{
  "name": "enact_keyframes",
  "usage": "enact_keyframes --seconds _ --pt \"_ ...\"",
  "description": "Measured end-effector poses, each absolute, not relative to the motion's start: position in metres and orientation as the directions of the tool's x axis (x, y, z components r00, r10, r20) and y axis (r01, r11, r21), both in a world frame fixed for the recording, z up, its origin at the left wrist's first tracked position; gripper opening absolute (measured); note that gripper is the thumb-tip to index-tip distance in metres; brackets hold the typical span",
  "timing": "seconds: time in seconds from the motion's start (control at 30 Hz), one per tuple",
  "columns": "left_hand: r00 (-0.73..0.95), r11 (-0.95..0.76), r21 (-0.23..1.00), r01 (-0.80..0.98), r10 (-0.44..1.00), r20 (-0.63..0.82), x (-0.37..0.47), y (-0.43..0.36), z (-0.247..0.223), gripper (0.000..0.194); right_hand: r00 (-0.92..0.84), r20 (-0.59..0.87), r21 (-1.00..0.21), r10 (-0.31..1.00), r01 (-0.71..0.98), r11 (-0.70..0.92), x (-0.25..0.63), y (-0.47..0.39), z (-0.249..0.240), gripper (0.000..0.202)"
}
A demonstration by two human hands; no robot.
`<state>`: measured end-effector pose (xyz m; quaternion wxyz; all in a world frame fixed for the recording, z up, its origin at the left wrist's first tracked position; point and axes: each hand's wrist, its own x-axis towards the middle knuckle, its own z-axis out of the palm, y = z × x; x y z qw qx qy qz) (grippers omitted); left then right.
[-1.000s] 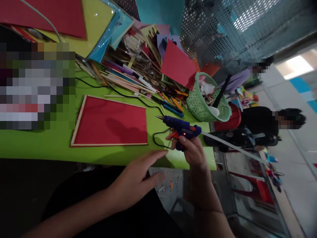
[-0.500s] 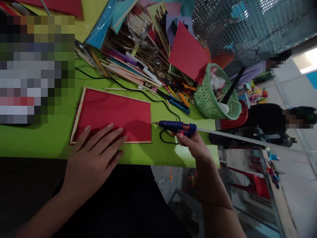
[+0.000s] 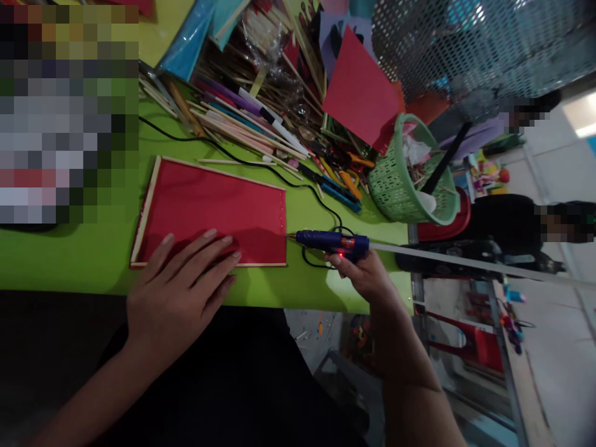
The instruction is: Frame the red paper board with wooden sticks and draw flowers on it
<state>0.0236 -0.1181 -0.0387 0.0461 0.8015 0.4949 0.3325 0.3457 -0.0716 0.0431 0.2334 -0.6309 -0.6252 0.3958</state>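
A red rectangular sheet (image 3: 214, 205) lies on the green table, with thin wooden sticks along its left, far and near edges. Small shiny glue dots run down part of its right edge, which bears no stick. My left hand (image 3: 179, 285) rests flat on the sheet's near side, fingers spread. In my right hand (image 3: 365, 273) is a dark blue hot glue gun (image 3: 326, 239), its red light lit and a long white glue stick (image 3: 456, 257) coming out of its back. The nozzle points left, at the sheet's right edge; whether it touches is unclear.
A black cord (image 3: 242, 166) crosses the table behind the sheet. Beyond it lie wooden sticks, pens, orange-handled scissors (image 3: 351, 183) and a blue cutter (image 3: 339, 194). A green basket (image 3: 395, 180) stands at the right, near red paper (image 3: 361, 93). Other people are in the background.
The glue gun's nozzle has moved slightly down along the sheet's right edge, and the row of glue dots reaches lower. My left hand stays in place on the sheet. The view has shifted a little.
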Motion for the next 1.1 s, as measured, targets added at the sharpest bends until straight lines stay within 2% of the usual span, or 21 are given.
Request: enact_keyframes --seconds 0.17,0.7,0.9,1.1 --pt "0.293 -0.510 0.394 0.765 0.820 0.492 0.0233 -0.1186 -0.0386 0.051 -0.081 -0.195 -0.759 0.977 0.644 -0.099 0.3419 -0.0695 0.0423 0.031" --pt "0.295 -0.512 0.396 0.762 0.819 0.492 0.0248 -0.1175 -0.0363 0.051 -0.083 -0.216 -0.715 0.973 0.692 -0.100 0.3460 -0.0740 0.0426 0.019" --pt "0.289 -0.514 0.402 0.758 0.817 0.499 0.0239 -0.1181 -0.0369 0.050 -0.079 -0.191 -0.746 0.978 0.660 -0.092 0.3412 -0.0700 0.0461 0.023" --pt "0.280 -0.511 0.420 0.750 0.820 0.499 0.0241 -0.1179 -0.0377 0.051 -0.106 -0.205 -0.715 0.973 0.696 -0.075 0.3405 -0.0696 0.0430 0.028"
